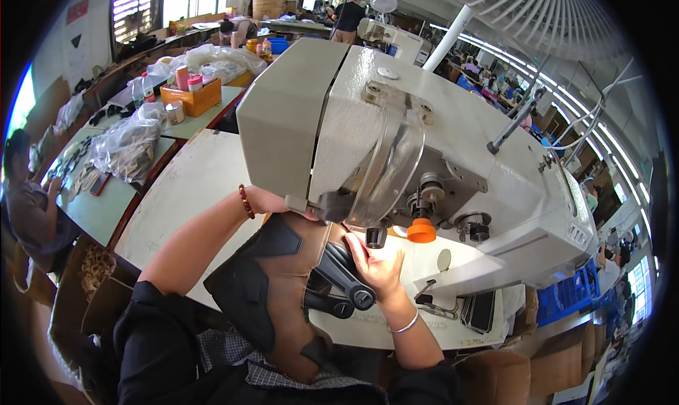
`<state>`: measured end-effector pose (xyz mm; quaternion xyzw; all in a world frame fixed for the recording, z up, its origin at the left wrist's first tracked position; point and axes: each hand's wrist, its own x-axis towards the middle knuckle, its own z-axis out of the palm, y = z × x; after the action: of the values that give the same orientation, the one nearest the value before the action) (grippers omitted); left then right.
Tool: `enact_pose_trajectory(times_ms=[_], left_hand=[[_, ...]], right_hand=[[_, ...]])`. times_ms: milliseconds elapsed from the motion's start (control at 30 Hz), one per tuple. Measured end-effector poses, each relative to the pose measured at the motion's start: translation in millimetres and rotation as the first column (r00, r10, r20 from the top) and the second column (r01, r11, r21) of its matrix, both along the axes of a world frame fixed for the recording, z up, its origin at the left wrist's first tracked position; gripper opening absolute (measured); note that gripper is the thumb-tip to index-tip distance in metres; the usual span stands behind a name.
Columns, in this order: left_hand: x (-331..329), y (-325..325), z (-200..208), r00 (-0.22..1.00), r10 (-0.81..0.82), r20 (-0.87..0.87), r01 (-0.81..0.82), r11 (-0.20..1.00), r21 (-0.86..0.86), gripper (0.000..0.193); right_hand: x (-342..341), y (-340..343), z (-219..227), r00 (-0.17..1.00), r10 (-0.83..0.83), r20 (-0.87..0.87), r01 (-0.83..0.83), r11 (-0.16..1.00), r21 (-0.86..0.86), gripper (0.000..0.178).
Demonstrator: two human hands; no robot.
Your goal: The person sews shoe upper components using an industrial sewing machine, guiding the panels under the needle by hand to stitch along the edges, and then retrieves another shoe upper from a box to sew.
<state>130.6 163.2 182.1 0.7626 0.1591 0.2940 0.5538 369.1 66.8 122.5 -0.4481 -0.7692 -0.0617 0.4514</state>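
Observation:
A brown leather piece (283,278) with black pads sewn onto it hangs from the working area of a large sewing machine (438,122) down toward my lap. My left hand (266,201), wearing a beaded bracelet, lies at the piece's upper left edge. The machine head hides its fingers. My right hand (380,267), with a metal bangle, is at the upper right edge by black machine arms (344,281). Its thumb is stretched out, apart from the fingers, which are partly hidden. Above the hand sits an orange knob (421,230). The needle point cannot be made out.
Left of the machine, benches carry plastic-wrapped pieces (127,147) and an orange box (191,97) of bottles and spools. One person (35,200) sits there. A blue crate (569,292) and cardboard boxes (495,377) stand at right. Dark flat plates (479,311) lie on the white table (177,200).

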Motion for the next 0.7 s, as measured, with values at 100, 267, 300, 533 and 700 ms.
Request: enact_pose_trajectory(times_ms=[100, 267, 300, 533, 700], left_hand=[[-4, 1, -6, 0.967, 0.18, -0.181, -0.105, 0.927, 0.36, 0.036], [-6, -56, 27, 0.647, 0.589, -0.483, -0.09, 0.688, 0.72, 0.05], [-8, -73, 29, 0.645, 0.589, -0.487, -0.087, 0.69, 0.719, 0.05], [-21, -140, 6, 0.689, 0.621, -0.373, -0.056, 0.559, 0.828, 0.054], [2, -129, -11, 0.744, 0.657, -0.123, -0.353, 0.543, 0.762, 0.05]], right_hand=[[-8, -3, -5, 0.997, -0.071, -0.023, 0.071, 0.997, -0.016, 0.016], [-42, -21, -6, 0.947, -0.287, -0.148, 0.303, 0.947, 0.104, 0.018], [-53, -25, -12, 0.917, -0.323, -0.233, 0.353, 0.93, 0.1, 0.017], [-61, -46, -38, 0.286, -0.077, -0.955, -0.689, 0.676, -0.261, 0.034], [-42, -32, -33, 0.622, 0.03, -0.782, -0.723, 0.405, -0.559, 0.03]])
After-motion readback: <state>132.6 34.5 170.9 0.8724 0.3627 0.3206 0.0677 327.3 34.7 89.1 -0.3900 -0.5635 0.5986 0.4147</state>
